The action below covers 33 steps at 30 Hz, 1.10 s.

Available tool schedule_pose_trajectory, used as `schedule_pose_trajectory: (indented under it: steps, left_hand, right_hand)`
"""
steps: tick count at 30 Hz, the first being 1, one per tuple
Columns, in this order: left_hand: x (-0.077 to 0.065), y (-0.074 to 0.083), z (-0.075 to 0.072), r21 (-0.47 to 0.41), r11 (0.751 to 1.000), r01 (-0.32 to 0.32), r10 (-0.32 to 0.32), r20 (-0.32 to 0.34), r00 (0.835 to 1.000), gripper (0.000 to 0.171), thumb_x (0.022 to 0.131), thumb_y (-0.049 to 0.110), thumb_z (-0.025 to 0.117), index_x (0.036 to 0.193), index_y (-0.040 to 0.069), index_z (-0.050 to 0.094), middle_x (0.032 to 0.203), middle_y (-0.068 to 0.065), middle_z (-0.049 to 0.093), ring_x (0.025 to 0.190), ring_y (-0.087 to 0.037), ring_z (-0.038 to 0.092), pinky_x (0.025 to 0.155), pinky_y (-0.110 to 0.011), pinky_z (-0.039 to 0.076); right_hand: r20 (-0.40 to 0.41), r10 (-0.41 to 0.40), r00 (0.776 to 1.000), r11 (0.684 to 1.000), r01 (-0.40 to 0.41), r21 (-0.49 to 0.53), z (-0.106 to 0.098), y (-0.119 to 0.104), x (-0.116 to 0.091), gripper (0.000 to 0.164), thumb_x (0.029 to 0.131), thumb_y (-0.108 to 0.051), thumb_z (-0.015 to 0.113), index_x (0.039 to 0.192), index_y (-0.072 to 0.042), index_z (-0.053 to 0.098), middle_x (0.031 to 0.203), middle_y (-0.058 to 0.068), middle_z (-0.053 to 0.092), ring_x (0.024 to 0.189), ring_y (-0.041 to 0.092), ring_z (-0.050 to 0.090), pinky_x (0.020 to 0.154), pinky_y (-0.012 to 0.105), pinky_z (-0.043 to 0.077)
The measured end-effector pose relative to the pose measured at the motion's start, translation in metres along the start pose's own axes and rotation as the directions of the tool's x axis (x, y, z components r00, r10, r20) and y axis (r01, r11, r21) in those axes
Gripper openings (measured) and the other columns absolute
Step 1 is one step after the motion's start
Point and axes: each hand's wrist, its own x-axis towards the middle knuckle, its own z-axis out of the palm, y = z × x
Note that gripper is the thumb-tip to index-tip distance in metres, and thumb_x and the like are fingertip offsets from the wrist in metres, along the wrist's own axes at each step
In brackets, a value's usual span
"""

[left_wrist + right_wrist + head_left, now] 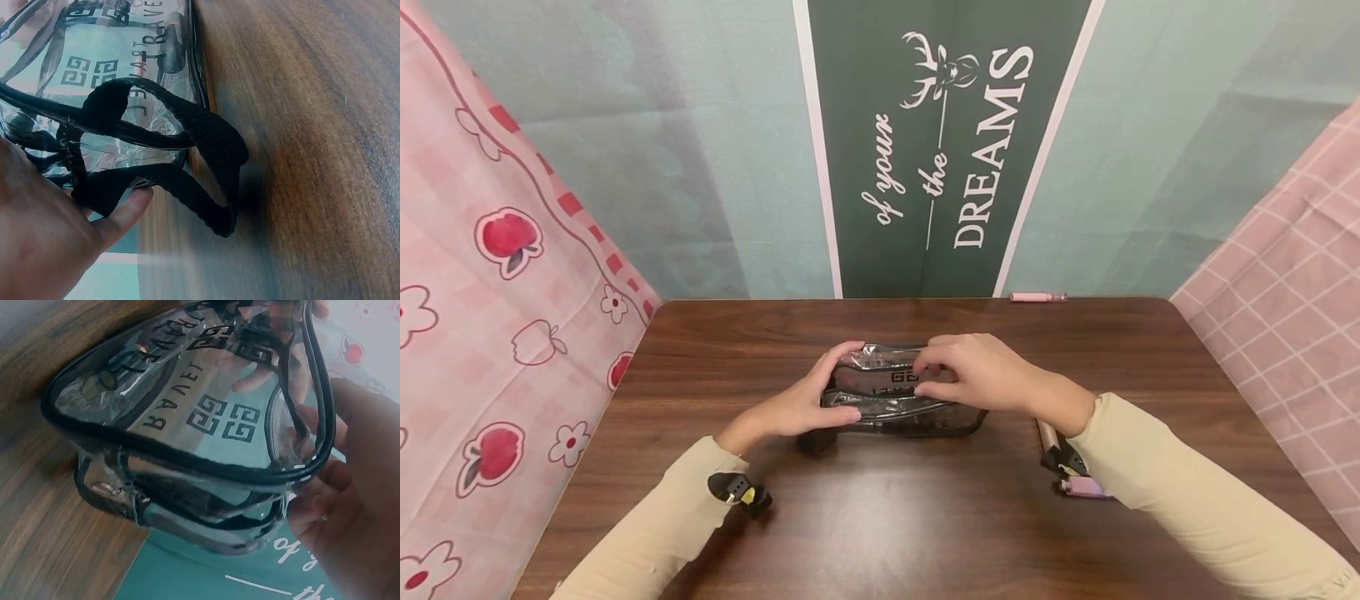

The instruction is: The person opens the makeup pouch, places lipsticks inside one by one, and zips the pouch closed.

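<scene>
Centrally on the brown table (880, 525), a clear pouch (955, 422) with black trim is set, its dark lettering (172, 419) and square motifs shown through the plastic. Its left end is grasped by the left hand (797, 407), the thumb laid on the near side and a finger on the far side; beside that hand, a black strap (219, 153) is looped out. The pouch's upper part is touched by the bent fingers of the right hand (988, 375), though whether it is pinched cannot be told. A purple tube (1081, 487) is partly covered by the right sleeve (1180, 467), and a pink tube (1032, 297) is placed at the table's far edge.
</scene>
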Motion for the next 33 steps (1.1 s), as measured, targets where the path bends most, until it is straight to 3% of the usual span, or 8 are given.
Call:
schedule_pose_trajectory:
  steps: [7,13,23,33]
  left_hand:
    - [0.001,-0.001,0.0,0.005,1.0,-0.008,0.008,0.001,1.0,0.09,0.09,0.022,0.077,0.16,0.016,0.02,0.157,-0.013,0.025,0.142,-0.03,0.029,0.114,-0.058,0.026]
    - [0.001,-0.002,0.0,-0.011,1.0,0.002,-0.001,0.002,1.0,0.091,0.09,0.023,0.077,0.16,0.015,0.019,0.156,-0.013,0.026,0.139,-0.029,0.032,0.113,-0.056,0.027]
    - [0.0,-0.001,0.0,0.001,1.0,-0.003,0.003,0.004,1.0,0.089,0.09,0.023,0.076,0.16,0.019,0.02,0.157,-0.013,0.024,0.142,-0.029,0.03,0.114,-0.058,0.026]
    - [0.0,-0.001,0.0,-0.002,1.0,0.004,-0.004,0.004,1.0,0.089,0.09,0.022,0.076,0.16,0.021,0.02,0.156,-0.012,0.026,0.14,-0.028,0.032,0.113,-0.057,0.027]
  right_hand:
    - [-0.073,-0.052,0.996,0.999,0.052,0.006,-0.012,0.005,-0.009,0.009,0.092,-0.029,0.078,0.099,-0.024,0.075,0.088,-0.017,0.061,0.066,0.002,0.051,0.063,0.026,0.045]
    - [-0.071,-0.007,0.997,1.0,0.006,-0.012,-0.024,0.01,-0.021,0.012,0.091,-0.029,0.078,0.101,-0.022,0.076,0.088,-0.017,0.062,0.064,0.005,0.051,0.062,0.027,0.044]
    - [-0.078,0.042,0.996,0.999,-0.043,-0.013,-0.033,0.025,-0.049,0.008,0.091,-0.023,0.078,0.098,-0.02,0.077,0.09,-0.017,0.065,0.063,-0.001,0.047,0.06,0.025,0.043]
    - [-0.039,0.081,0.996,0.997,-0.081,-0.007,-0.031,0.044,-0.081,0.011,0.089,-0.024,0.081,0.09,-0.03,0.071,0.08,-0.024,0.056,0.061,-0.003,0.044,0.058,0.022,0.041]
